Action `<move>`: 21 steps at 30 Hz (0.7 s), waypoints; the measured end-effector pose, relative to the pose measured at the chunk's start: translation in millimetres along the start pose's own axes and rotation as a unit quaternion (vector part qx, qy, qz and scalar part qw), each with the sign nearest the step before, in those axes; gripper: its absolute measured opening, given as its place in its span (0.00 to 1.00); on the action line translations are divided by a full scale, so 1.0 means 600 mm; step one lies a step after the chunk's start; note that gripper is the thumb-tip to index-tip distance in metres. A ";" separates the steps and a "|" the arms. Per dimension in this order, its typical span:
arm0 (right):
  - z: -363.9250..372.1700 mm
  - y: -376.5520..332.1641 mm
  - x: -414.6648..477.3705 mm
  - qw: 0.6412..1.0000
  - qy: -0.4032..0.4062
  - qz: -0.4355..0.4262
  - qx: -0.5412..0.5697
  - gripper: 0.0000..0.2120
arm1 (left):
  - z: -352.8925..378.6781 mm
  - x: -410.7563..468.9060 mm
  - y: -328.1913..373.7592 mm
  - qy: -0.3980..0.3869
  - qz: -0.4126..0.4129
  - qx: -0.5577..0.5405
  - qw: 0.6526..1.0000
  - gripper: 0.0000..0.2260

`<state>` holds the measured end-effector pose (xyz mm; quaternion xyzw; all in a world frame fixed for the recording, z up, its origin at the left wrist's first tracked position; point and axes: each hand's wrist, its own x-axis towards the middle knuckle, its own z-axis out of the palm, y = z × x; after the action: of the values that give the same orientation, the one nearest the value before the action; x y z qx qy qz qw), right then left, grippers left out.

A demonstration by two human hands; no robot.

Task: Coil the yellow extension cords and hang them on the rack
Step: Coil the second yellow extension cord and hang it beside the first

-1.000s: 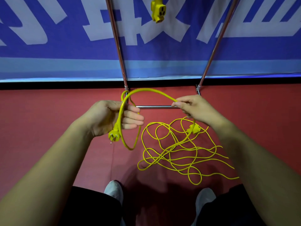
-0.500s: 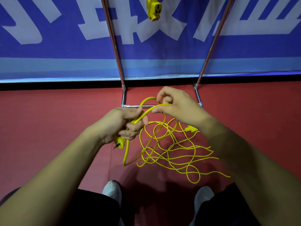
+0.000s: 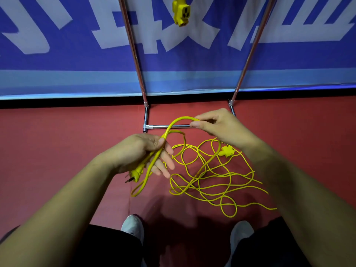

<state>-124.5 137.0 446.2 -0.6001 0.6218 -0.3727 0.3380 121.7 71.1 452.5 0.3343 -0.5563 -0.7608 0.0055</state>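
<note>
At frame centre, the left hand (image 3: 143,153) clasps the yellow cord (image 3: 154,160) while the right hand's (image 3: 219,125) grip pinches its loop.

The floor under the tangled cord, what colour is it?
Red. The floor shows plainly in the head view, with the yellow cord lying tangled on it.

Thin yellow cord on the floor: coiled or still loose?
Loose. The thin yellow cord lies in a tangled spread on the red floor; no neat coil visible.
</note>
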 end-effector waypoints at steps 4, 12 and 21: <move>-0.002 -0.026 0.002 1.000 -0.016 -0.027 0.001 0.08 | 0.012 -0.004 -0.006 -0.033 0.028 -0.064 0.997 0.18; 0.002 -0.017 0.007 0.997 -0.030 -0.053 -0.052 0.07 | 0.024 0.005 -0.004 0.003 0.059 -0.071 0.996 0.16; 0.003 -0.026 0.002 0.987 -0.079 -0.035 -0.136 0.14 | 0.021 0.003 0.007 0.021 0.115 0.019 0.993 0.19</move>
<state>-115.0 135.7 459.0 -0.6898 0.6166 -0.2473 0.2878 112.6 79.3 457.2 0.2841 -0.6052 -0.7371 0.0987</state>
